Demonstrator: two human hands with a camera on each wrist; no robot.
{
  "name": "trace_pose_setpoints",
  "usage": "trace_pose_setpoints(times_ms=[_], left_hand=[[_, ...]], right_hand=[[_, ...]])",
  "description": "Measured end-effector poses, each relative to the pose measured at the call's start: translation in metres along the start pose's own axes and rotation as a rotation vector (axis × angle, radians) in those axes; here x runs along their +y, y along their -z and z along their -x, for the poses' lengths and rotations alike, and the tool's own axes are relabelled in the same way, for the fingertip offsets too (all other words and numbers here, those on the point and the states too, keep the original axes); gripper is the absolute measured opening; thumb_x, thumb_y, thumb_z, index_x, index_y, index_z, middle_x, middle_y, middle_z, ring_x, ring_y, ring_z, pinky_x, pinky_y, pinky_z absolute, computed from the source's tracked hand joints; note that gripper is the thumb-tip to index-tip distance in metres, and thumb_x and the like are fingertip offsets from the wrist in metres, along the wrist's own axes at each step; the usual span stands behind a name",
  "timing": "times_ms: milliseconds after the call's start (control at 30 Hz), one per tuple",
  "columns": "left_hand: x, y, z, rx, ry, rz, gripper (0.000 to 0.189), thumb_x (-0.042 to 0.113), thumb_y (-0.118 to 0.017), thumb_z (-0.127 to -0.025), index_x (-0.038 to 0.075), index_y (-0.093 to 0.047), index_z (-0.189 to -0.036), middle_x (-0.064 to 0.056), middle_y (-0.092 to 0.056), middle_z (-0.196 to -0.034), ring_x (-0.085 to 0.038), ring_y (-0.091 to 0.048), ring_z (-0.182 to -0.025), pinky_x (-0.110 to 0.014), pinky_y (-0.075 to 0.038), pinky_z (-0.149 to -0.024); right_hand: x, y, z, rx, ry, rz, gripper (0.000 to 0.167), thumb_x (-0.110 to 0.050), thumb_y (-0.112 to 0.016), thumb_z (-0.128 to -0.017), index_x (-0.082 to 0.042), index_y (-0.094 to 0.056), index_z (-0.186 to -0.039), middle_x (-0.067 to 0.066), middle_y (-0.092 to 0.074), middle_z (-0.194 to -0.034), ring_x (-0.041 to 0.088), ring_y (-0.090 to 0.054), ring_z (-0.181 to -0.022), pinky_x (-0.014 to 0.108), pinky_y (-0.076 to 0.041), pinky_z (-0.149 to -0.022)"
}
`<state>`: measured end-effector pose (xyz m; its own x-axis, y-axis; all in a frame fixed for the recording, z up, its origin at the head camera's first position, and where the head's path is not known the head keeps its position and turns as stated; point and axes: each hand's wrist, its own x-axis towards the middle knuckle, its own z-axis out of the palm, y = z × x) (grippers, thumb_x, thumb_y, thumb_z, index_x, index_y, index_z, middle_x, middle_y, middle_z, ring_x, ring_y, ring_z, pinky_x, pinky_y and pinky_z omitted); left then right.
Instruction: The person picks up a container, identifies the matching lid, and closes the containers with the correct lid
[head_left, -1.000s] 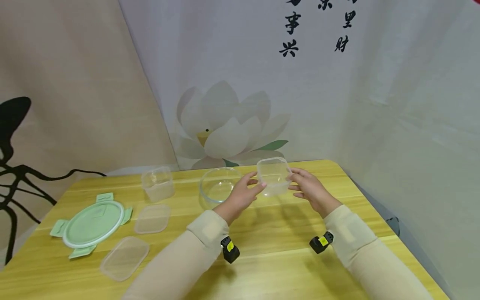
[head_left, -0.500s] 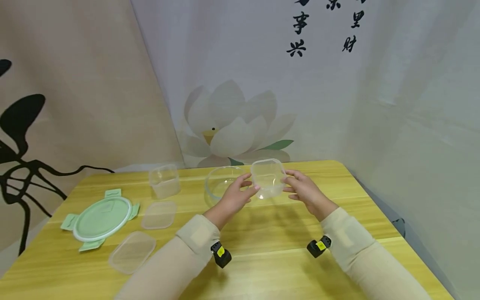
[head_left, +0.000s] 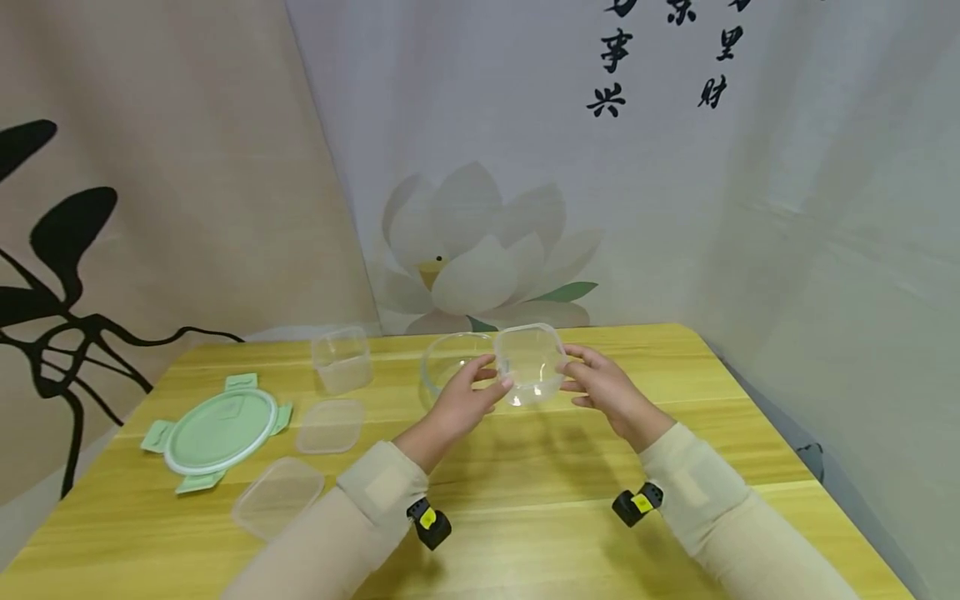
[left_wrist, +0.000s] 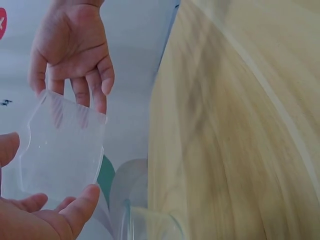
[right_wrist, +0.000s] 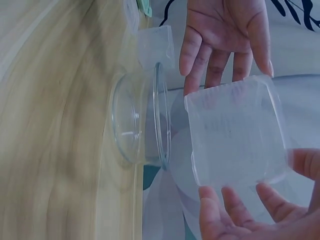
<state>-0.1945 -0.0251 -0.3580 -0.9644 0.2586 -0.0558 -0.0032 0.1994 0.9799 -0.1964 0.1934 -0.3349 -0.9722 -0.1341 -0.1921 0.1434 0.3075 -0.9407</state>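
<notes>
Between my two hands is a clear square plastic food container [head_left: 531, 364], raised above the table with its opening tilted toward me. My left hand [head_left: 463, 406] grips its left side, thumb near the rim. My right hand [head_left: 611, 393] holds the opposite side with thumb and fingertips. In the left wrist view the container [left_wrist: 62, 145] spans the gap between both hands. The right wrist view shows fingertips along the edges of the container [right_wrist: 235, 132]. Behind my left hand stands a round glass bowl [head_left: 435, 367], partly hidden by that hand.
A second clear plastic container [head_left: 342, 362] stands at the back left of the wooden table [head_left: 525, 517]. Nearer lie two translucent lids, a small lid [head_left: 330, 427] and a larger lid [head_left: 277, 498]. A round green clip lid [head_left: 221, 429] lies farther left. A printed curtain [head_left: 487, 167] hangs behind.
Both hands have carried the plastic container left over the table, closer to the glass bowl, and slightly lower. The head view has turned a little left. The grips look the same.
</notes>
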Motion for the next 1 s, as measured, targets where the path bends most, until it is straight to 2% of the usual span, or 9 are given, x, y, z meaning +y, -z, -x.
trace_pose_setpoints(times_ms=[633, 1000], left_hand=[[-0.011, 0.022, 0.029, -0.005, -0.008, 0.01, 0.058, 0.024, -0.06, -0.097, 0.005, -0.036, -0.147, -0.021, -0.044, -0.14, -0.037, -0.051, -0.12, -0.045, -0.048, -0.097], [-0.017, 0.033, 0.044, -0.01, 0.043, -0.027, 0.06, 0.03, -0.06, -0.097, 0.01, -0.035, -0.148, -0.017, -0.044, -0.14, -0.034, -0.055, -0.117, -0.047, -0.047, -0.098]], right_hand=[[0.001, -0.027, 0.013, -0.062, 0.013, 0.007, 0.055, -0.026, -0.049, -0.099, -0.007, -0.033, -0.148, 0.02, -0.047, -0.142, 0.037, -0.052, -0.123, 0.042, -0.047, -0.091], [0.005, -0.042, 0.019, -0.09, 0.016, 0.0, 0.057, -0.027, -0.051, -0.098, -0.006, -0.033, -0.148, 0.021, -0.047, -0.141, 0.038, -0.052, -0.123, 0.046, -0.046, -0.094]])
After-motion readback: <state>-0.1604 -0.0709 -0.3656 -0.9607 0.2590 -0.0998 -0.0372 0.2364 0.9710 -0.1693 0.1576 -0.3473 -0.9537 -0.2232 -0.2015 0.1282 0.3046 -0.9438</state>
